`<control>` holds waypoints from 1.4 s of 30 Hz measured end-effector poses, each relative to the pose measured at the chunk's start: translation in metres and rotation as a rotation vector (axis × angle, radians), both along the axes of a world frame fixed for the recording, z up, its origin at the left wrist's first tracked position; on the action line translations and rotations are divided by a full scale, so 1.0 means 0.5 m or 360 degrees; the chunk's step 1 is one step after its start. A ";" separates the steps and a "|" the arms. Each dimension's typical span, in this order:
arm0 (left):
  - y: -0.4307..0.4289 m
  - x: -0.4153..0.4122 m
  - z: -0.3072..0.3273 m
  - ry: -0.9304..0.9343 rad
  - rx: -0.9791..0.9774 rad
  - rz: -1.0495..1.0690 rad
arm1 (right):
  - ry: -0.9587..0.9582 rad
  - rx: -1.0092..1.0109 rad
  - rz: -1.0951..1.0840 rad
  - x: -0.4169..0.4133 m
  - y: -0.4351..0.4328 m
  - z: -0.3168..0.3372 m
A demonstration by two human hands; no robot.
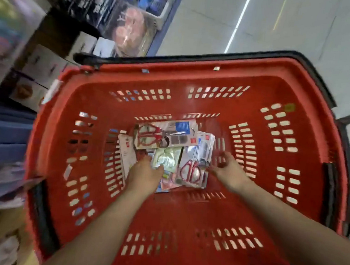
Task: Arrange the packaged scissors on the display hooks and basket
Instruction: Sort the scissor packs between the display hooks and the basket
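Between left hand (144,173) and right hand (229,169): scissors (191,171)

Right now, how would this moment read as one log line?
place: red basket | left hand: at green packet | right hand: at scissors pack

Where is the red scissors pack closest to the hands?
The red scissors pack lies on the bottom of the red basket, mid-frame in the head view, between the left hand and the right hand, beside a silvery packet.
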State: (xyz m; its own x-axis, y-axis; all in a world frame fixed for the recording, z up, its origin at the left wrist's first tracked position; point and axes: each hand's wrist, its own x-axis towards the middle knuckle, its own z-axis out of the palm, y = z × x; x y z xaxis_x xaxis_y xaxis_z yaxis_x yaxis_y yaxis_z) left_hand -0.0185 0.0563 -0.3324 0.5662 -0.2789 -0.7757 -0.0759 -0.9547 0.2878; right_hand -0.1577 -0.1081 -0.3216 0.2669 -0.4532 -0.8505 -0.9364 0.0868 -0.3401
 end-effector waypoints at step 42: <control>-0.047 -0.010 0.583 0.0612 -0.1039 0.1377 | -0.0835 0.0590 -0.0622 0.091 0.056 0.526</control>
